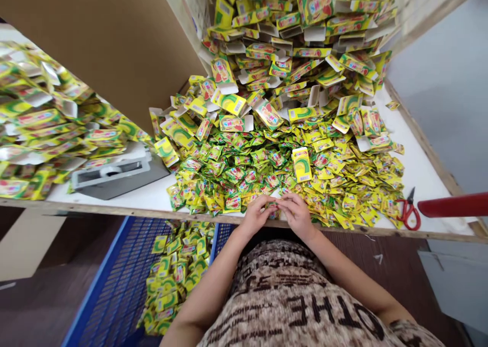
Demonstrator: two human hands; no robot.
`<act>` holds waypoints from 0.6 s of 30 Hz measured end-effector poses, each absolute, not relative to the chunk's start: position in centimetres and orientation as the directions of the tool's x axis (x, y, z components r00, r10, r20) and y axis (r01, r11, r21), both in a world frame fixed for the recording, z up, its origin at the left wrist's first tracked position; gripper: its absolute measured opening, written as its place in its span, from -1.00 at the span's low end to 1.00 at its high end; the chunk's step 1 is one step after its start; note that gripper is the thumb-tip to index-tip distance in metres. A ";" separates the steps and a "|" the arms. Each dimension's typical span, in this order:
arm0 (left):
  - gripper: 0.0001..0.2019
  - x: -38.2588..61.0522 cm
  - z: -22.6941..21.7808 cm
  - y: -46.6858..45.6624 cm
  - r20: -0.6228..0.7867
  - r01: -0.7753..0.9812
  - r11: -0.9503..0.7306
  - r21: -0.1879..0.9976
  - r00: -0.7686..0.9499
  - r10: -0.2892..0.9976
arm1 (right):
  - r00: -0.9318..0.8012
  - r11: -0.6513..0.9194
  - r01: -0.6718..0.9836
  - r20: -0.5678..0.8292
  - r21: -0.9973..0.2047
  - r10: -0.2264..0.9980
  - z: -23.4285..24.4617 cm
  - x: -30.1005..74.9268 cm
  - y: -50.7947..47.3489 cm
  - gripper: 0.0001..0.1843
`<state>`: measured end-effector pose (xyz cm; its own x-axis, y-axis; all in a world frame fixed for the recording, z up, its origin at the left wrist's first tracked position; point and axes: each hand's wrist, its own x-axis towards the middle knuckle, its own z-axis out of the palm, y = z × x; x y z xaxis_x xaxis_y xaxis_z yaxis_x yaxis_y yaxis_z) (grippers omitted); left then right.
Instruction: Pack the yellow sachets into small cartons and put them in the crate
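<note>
My left hand (256,215) and my right hand (299,214) meet at the table's front edge, fingertips almost touching. A small green and red packet (274,213) shows between them, apparently pinched in the left fingers. The right fingers are closed too, but what they pinch is hidden. In front of the hands spreads a heap of small sealed packets, the green ones (244,160) to the left and the yellow ones (354,184) to the right. A single yellow box (302,165) lies on the heap, just beyond my right hand.
Behind the packets, many open yellow boxes (282,57) pile up. A brown carton (102,47) and a grey tape-dispenser-like holder (114,177) stand left. Red-handled scissors (409,216) and a red bar (453,205) are right. Below, a blue crate (104,281) holds yellow boxes.
</note>
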<state>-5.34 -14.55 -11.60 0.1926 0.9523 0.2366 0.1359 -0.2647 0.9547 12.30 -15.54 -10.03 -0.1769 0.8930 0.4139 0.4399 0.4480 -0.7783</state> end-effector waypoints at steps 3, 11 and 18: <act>-0.78 -7.6 -9.8 -15.8 0.134 0.090 -0.138 0.986 0.053 0.990 | -0.022 0.326 0.584 0.386 -0.744 0.922 -8.7 14.3 -12.6 -0.78; -0.64 -25.7 -11.1 -25.6 -0.639 0.686 0.541 0.487 -0.143 0.756 | 0.220 -0.076 0.780 0.158 -0.621 0.963 -8.5 17.6 -5.5 -0.43; -0.48 -18.4 -8.0 -23.0 -0.397 -0.024 0.398 0.917 0.050 0.917 | -0.236 0.001 0.278 -0.067 -0.961 0.969 -8.2 11.0 -10.5 -0.61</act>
